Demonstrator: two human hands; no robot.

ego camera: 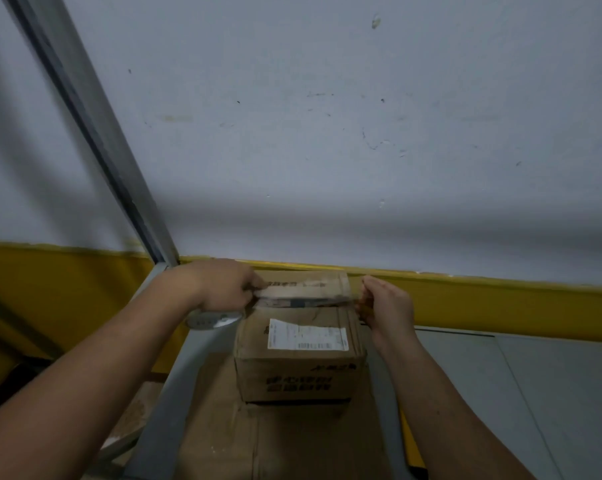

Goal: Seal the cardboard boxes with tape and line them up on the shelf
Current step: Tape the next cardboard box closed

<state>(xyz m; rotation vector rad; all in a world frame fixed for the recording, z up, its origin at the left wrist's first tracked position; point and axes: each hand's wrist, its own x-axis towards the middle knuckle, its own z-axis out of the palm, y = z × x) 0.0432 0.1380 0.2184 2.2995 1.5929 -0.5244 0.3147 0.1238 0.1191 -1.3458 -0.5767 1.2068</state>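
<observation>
— Where is the box [299, 358] now?

— On the grey shelf [552, 375], close to the back wall [327, 133]. It stands upright on a flat sheet of cardboard [292, 441] that lies on the shelf, and a white label [308, 337] is stuck on its top.

— And the hands?

— Both are at the far part of the top. The left hand [220, 285] is at the box's left edge with its fingers curled in. The tape roll [211, 321] pokes out just under its palm, so it looks gripped there. The right hand [386, 306] is at the right edge, finger and thumb pinched on the end of a clear strip of tape [303, 299].

— Is the strip down on the lid?

— It stretches between the two hands across the top, over the seam. I cannot tell whether it touches the cardboard all along.

— Anything else around?

— A yellow band [500, 299] runs along the foot of the wall behind the box. A metal post [95, 133] slants up on the left. The front of the box has dark printing, too blurred to read.
</observation>
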